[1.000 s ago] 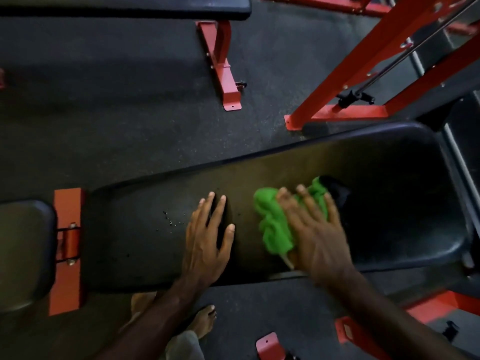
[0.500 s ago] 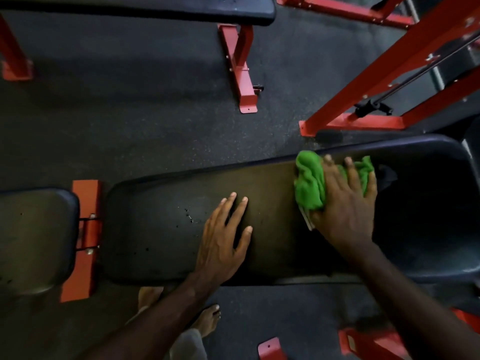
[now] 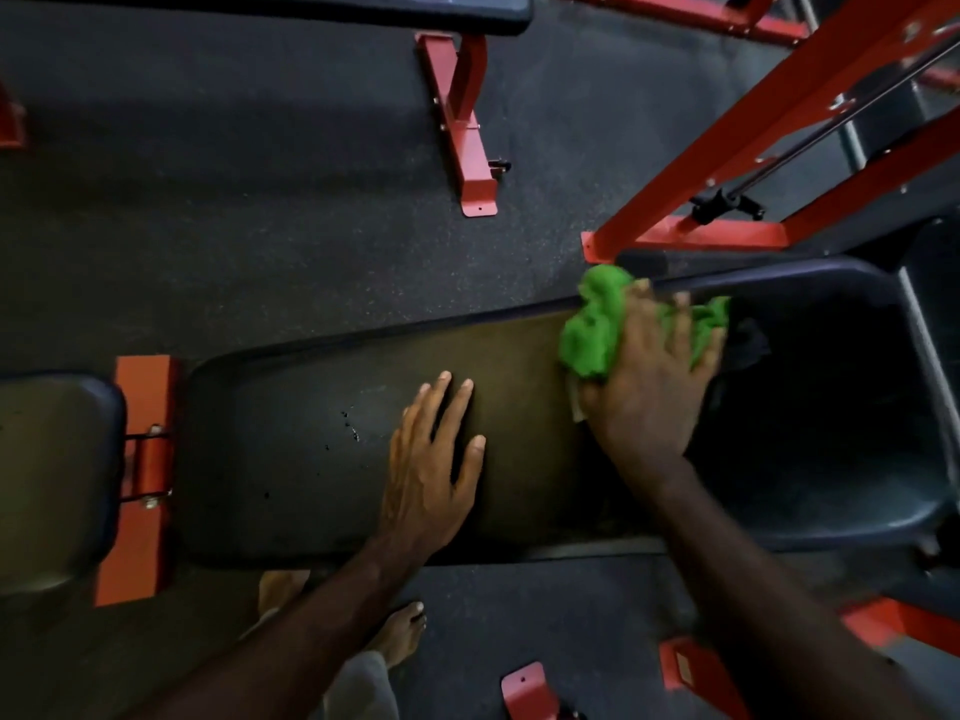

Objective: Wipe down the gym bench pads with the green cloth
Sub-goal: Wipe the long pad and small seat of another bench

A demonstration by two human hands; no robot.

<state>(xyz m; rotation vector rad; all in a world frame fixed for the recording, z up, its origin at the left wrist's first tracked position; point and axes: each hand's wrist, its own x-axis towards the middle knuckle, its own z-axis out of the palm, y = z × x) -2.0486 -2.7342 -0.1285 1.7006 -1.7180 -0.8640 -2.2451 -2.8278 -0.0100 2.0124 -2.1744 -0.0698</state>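
Observation:
A long black bench pad point(image 3: 291, 459) runs across the view, with a smaller seat pad point(image 3: 52, 480) at the left. The green cloth point(image 3: 595, 330) lies bunched at the long pad's far edge. My right hand point(image 3: 649, 387) presses down on the cloth with spread fingers, covering its middle. My left hand point(image 3: 431, 470) rests flat on the pad's centre, fingers straight. A dark patch of pad point(image 3: 748, 345) shows just right of the cloth.
A red hinge bracket point(image 3: 143, 480) joins the two pads. Red rack uprights point(image 3: 769, 122) rise at the upper right. Another bench point(image 3: 363, 7) with a red foot point(image 3: 467, 148) stands beyond. My bare feet point(image 3: 400, 631) stand on the dark rubber floor.
My right hand has swept the cloth away from me, from the pad's middle to its far edge. My left hand has stayed flat on the pad.

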